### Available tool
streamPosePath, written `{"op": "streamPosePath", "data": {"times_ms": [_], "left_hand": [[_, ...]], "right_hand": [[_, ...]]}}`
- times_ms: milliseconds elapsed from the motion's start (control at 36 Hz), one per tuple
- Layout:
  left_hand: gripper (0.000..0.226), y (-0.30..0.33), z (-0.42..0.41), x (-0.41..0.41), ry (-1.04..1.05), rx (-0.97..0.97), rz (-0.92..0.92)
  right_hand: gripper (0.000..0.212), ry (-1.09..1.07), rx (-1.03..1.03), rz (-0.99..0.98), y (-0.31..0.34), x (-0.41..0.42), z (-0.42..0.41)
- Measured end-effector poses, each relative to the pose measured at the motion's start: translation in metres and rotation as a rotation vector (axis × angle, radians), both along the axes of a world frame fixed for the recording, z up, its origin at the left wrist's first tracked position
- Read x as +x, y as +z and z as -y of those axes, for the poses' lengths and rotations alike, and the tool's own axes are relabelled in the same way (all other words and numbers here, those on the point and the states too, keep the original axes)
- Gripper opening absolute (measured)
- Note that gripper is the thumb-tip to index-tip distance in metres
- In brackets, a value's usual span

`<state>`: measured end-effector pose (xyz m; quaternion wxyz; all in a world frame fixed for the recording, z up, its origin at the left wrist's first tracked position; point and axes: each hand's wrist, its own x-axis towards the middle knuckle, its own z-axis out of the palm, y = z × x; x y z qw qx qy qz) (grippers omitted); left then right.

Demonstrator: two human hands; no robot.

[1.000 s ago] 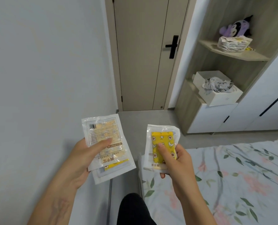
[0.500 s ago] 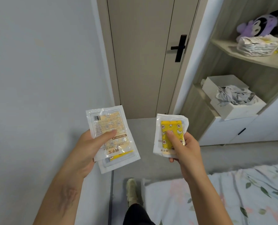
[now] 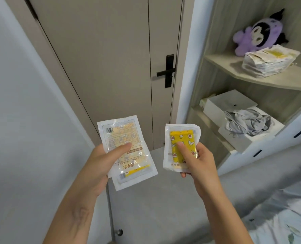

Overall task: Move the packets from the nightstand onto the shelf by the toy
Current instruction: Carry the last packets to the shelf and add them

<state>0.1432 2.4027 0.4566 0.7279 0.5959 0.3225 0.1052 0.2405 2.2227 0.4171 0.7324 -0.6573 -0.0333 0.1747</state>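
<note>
My left hand (image 3: 100,166) pinches two packets (image 3: 126,150), right hand (image 3: 197,162) grips a yellow packet (image 3: 181,147); shelf (image 3: 234,67) with toy (image 3: 258,36) up right.

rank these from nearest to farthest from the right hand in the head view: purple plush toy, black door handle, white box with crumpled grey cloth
From the right hand:
1. White box with crumpled grey cloth, on the low cabinet to its right.
2. Black door handle, on the door above the hand.
3. Purple plush toy, on the upper shelf, up and right, behind the stack of packets.
</note>
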Motion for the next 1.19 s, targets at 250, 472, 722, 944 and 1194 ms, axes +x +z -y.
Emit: {"op": "streamPosePath", "data": {"times_ms": [250, 472, 722, 944, 1194], "left_hand": [[0.031, -0.005, -0.031, 0.124, -0.208, -0.041, -0.029], [0.039, -0.009, -0.06, 0.262, -0.397, -0.043, 0.001], [0.034, 0.007, -0.05, 0.421, -0.595, -0.065, 0.03], [0.019, 0.001, 0.029, 0.511, -0.779, -0.145, 0.004], [0.024, -0.007, 0.127, 0.597, -0.751, -0.188, 0.061]], "right_hand": [[0.013, -0.202, 0.015, -0.038, -0.006, 0.088, -0.016], [0.009, -0.356, -0.028, 0.023, -0.003, 0.201, -0.041], [0.008, -0.563, -0.068, 0.041, 0.016, 0.308, -0.03], [0.012, -0.694, -0.102, 0.018, 0.014, 0.369, 0.026], [0.03, -0.772, -0.111, 0.09, 0.019, 0.476, 0.128]]}}
